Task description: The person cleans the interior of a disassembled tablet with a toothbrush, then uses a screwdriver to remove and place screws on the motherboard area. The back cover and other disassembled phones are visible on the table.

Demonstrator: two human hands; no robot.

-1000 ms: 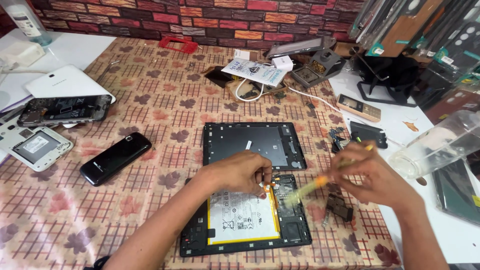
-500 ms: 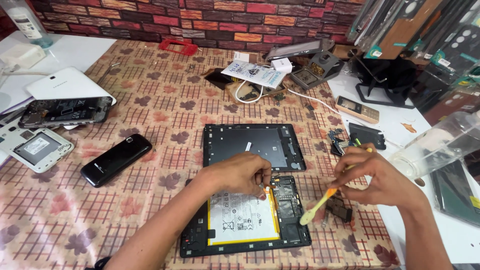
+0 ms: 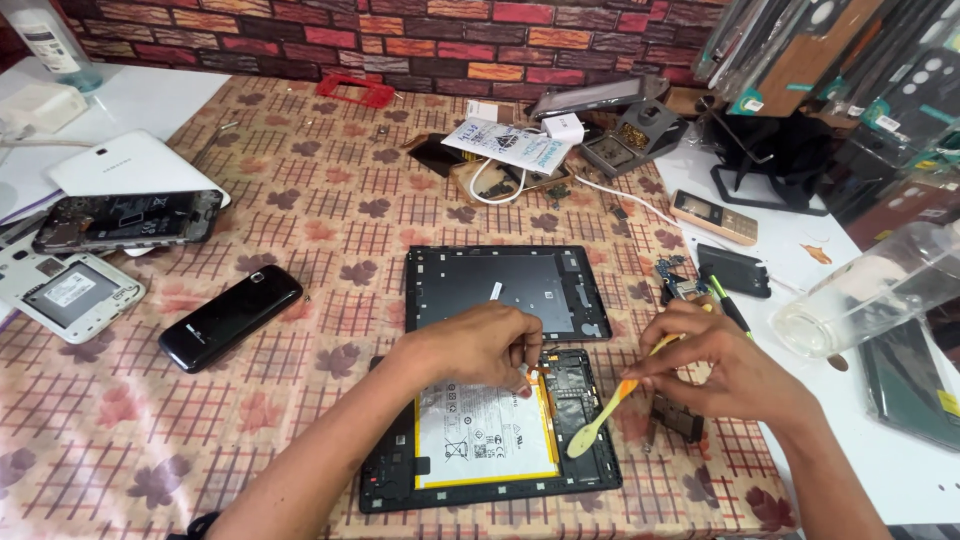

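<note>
An opened tablet (image 3: 585, 440) lies in front of me with its white battery (image 3: 485, 440) and circuit board exposed. My left hand (image 3: 480, 345) rests on its upper edge, fingertips pinching a small part by the orange flex cable (image 3: 545, 385). My right hand (image 3: 730, 365) holds a yellow toothbrush (image 3: 605, 410) whose head points down at the board near the tablet's lower right. The tablet's dark back cover (image 3: 505, 290) lies just beyond the hands.
A black bar phone (image 3: 230, 317), a stripped phone (image 3: 125, 220) and white covers (image 3: 70, 292) lie at left. A clear plastic jar (image 3: 880, 290), a small keypad phone (image 3: 713, 216), a green-handled tool (image 3: 730, 305) and cables (image 3: 500, 185) sit at right and far.
The toothbrush has swung from lying nearly level to pointing down, its head now lower over the board. My right hand drifted slightly left; the left hand stayed on the tablet's edge.
</note>
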